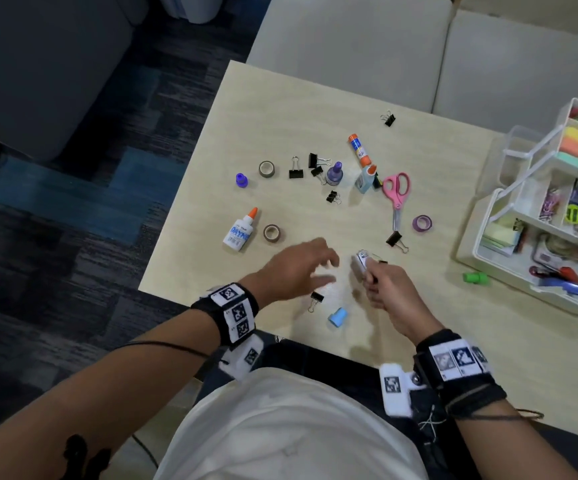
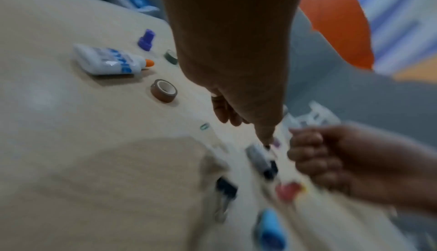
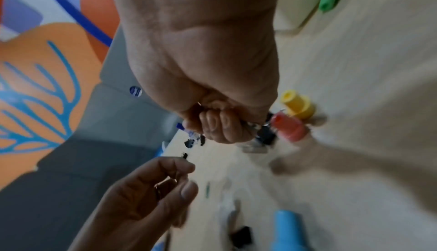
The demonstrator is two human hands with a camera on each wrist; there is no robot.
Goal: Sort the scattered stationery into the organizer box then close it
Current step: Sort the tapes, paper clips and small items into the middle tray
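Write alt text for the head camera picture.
A person's right hand grips a small metal tool over a table strewn with stationery, while the open left hand hovers beside it. An open organizer box sits at the right.

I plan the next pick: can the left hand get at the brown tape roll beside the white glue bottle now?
Probably yes: the left hand is open, holds nothing, and the brown tape roll lies uncovered just beyond its fingers.
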